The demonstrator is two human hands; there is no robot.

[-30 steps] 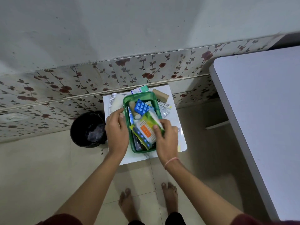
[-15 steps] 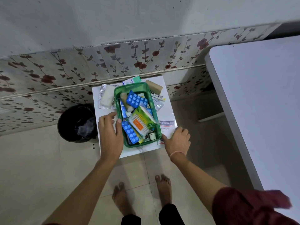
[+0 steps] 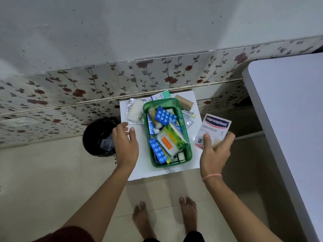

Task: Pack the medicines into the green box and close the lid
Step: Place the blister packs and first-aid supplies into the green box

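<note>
The green box (image 3: 167, 133) sits lidless on the small white desk (image 3: 139, 170), heaped with blister packs and a cotton-bud packet. The right hand (image 3: 214, 152) pinches a Hansaplast plaster box (image 3: 212, 131) right of it (thumb on front). The left hand (image 3: 125, 145) rests beside it, fingers loosely spread, empty. A black bin (image 3: 98, 137) stands left.
</note>
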